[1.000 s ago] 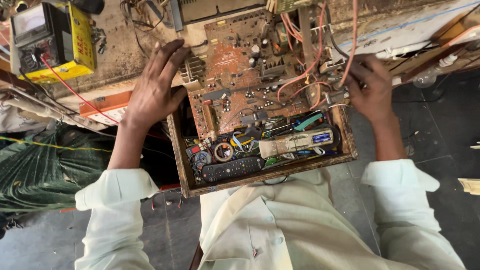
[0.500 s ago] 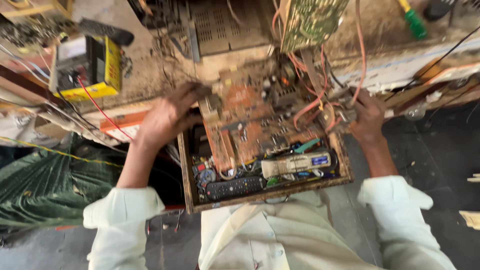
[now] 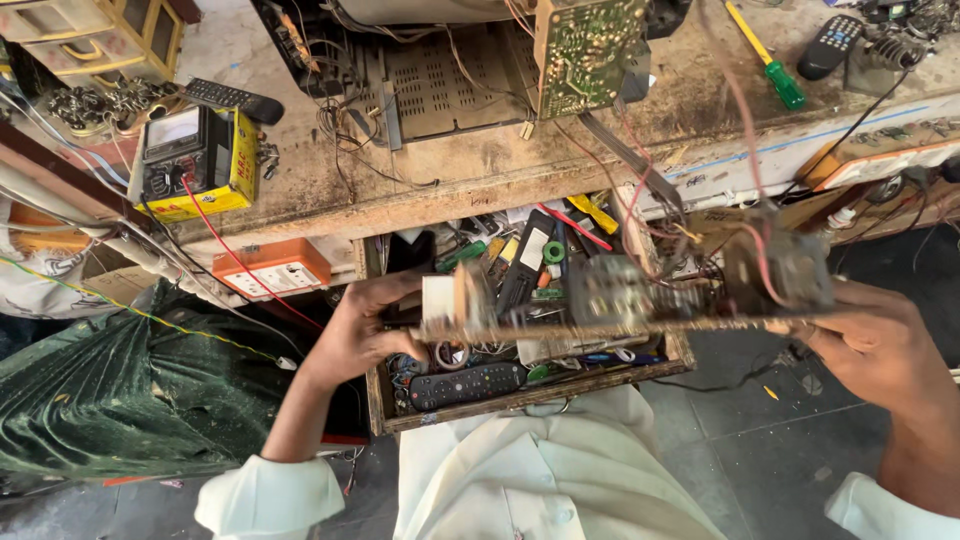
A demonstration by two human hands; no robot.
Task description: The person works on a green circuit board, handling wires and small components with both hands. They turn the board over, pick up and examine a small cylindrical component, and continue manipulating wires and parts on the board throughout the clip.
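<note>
On the far left of the bench sits a yellow multimeter (image 3: 190,160). Below it your left hand (image 3: 365,325) clamps the left end of the circuit board (image 3: 620,300) — held edge-on over the open tool drawer (image 3: 530,392), a black remote (image 3: 465,383) lying inside. Your right hand (image 3: 875,345) grips the board's right end, the two hands well apart.

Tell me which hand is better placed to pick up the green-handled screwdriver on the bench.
Likely the right hand: the green-handled screwdriver lies on the bench's right side, above it. The left hand grips the circuit board's far end.
</note>
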